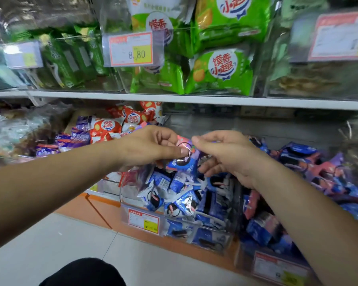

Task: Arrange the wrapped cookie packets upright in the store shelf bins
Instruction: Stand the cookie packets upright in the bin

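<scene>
Both my hands meet above a clear plastic bin (132, 213) on the lower shelf, filled with several blue wrapped cookie packets (184, 203) lying at mixed angles. My left hand (151, 145) pinches a pink and blue cookie packet (184, 155) between thumb and curled fingers. My right hand (225, 153) comes in from the right and holds the same packet's other edge with its fingertips. The packet hangs just above the pile, partly hidden by both hands.
A second clear bin (277, 263) of blue and pink packets stands to the right. Red packets (108, 126) and purple ones (74, 137) fill bins to the left. Green snack bags (221, 73) sit on the upper shelf behind a price tag (131, 48). Grey floor tiles (70, 240) lie below.
</scene>
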`<action>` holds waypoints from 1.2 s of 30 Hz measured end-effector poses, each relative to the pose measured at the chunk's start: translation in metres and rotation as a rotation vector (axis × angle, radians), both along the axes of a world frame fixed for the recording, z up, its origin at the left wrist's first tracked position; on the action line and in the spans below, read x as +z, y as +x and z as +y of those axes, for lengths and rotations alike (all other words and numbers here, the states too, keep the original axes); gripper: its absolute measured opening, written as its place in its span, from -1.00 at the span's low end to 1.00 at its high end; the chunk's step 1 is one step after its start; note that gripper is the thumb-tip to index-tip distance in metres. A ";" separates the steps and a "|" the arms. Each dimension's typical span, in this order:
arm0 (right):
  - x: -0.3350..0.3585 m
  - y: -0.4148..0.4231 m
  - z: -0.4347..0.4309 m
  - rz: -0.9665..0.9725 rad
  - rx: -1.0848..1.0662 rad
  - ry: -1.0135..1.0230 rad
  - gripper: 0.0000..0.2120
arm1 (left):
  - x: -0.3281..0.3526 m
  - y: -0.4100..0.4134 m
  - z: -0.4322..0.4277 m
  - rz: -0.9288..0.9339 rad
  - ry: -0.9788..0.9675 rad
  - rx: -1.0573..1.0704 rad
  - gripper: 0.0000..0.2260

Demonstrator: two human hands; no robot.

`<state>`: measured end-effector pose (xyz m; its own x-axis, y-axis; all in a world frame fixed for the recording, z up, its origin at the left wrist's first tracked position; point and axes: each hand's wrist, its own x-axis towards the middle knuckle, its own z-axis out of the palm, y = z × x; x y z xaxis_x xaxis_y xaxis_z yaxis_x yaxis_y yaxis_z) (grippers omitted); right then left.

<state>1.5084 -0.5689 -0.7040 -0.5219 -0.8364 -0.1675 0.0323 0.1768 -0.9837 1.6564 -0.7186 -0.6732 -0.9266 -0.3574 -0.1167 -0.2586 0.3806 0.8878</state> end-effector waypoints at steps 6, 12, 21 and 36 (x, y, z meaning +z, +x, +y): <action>0.008 -0.013 0.048 0.264 -0.134 -0.037 -0.84 | -0.003 -0.021 0.034 0.041 0.166 -0.066 -0.83; 0.006 -0.037 0.109 0.499 -0.299 0.059 -0.41 | -0.011 -0.046 0.056 -0.023 -0.106 -0.195 -0.87; 0.012 -0.022 0.123 1.361 -0.343 0.421 -0.64 | -0.056 -0.034 0.037 -0.442 -0.751 -0.444 -0.21; -0.006 0.012 0.026 1.276 0.317 0.668 -0.83 | -0.038 -0.013 -0.008 -0.401 -0.813 -0.386 -0.63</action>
